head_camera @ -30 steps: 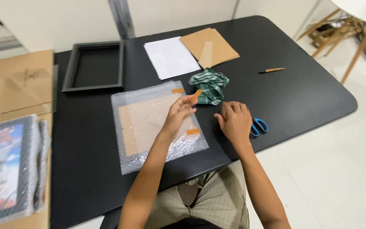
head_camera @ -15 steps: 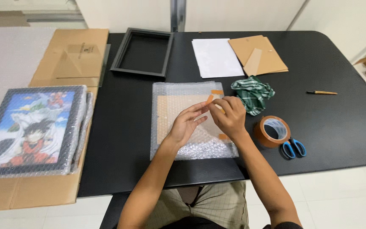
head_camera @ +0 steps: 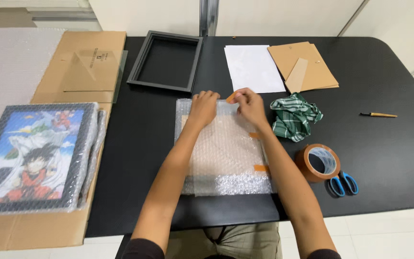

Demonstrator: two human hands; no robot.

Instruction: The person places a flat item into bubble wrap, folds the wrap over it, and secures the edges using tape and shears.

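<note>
A flat brown panel wrapped in bubble wrap [head_camera: 226, 153] lies on the black table [head_camera: 389, 148] in front of me. My left hand [head_camera: 203, 108] presses flat on the wrap's far edge. My right hand [head_camera: 250, 105] sits beside it at the same edge and pinches a short strip of orange tape [head_camera: 232, 97]. Two other orange tape strips [head_camera: 260, 168] stick along the wrap's right side.
A brown tape roll [head_camera: 318, 162] and blue scissors [head_camera: 343, 183] lie to the right, near a crumpled green striped cloth [head_camera: 295, 115]. Farther back are a black frame [head_camera: 166, 61], white paper [head_camera: 253, 67] and brown boards [head_camera: 304, 72]. A wrapped cartoon picture [head_camera: 32, 156] rests on cardboard at the left.
Both hands moved from the middle of the wrapped panel to its far edge, carrying the tape strip. The camera view shifted over the table.
</note>
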